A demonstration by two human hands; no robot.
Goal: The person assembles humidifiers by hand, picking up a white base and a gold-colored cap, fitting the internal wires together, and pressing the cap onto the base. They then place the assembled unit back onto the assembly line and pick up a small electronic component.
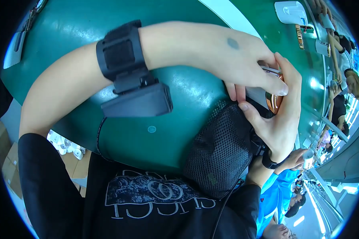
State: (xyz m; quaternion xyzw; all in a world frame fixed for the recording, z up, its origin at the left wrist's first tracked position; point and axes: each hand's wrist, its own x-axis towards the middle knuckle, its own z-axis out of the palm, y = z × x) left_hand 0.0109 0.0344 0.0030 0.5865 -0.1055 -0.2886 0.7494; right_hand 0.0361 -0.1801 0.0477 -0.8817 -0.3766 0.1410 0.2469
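Note:
Both hands are at the right side of the green table. My left hand (pixel 253 59) reaches across, its fingers closed over the top of a small white ribbed housing with a shiny copper-coloured end (pixel 273 104). From the right, my right hand (pixel 285 101) grips the same housing, thumb on the near side and fingers curled round the far side. The fingers hide much of it. A black band with a black box (pixel 137 101) is strapped to my left wrist. Beside my right wrist, which wears a black band, hangs a black mesh bag (pixel 219 153).
At the far right lie a white ribbed housing (pixel 291 12) and a copper-coloured strip (pixel 299 36). A white piece (pixel 14 49) is at the left edge. White round parts (pixel 66 145) sit in a cardboard box below. Right of me, a co-worker in blue holds a white cylinder (pixel 308 159).

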